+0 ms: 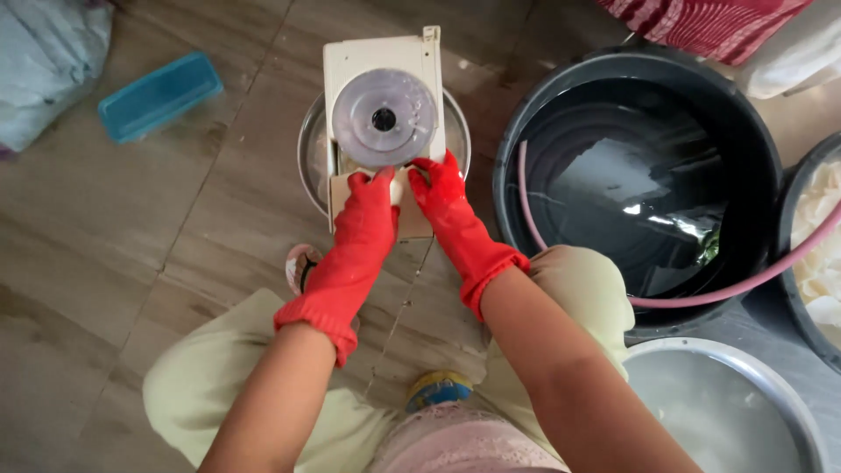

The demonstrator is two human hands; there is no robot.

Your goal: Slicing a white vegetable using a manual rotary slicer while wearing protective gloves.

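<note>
Bottom of frame: knees in pale green trousers (219, 377), person squatting. Centre: left hand (368, 210) and right hand (438, 197), both in red rubber gloves, fingers closed on the lower edge of a cream slicer (381, 66) with a clear round disc (383, 118). It sits tilted over a steel bowl (311, 149), likely so slices drop in. Right: black tub of water (639, 175), pink hose (745, 285) trailing in. Brown tiled floor (131, 228); blue lidded box (159, 95) upper left.
</note>
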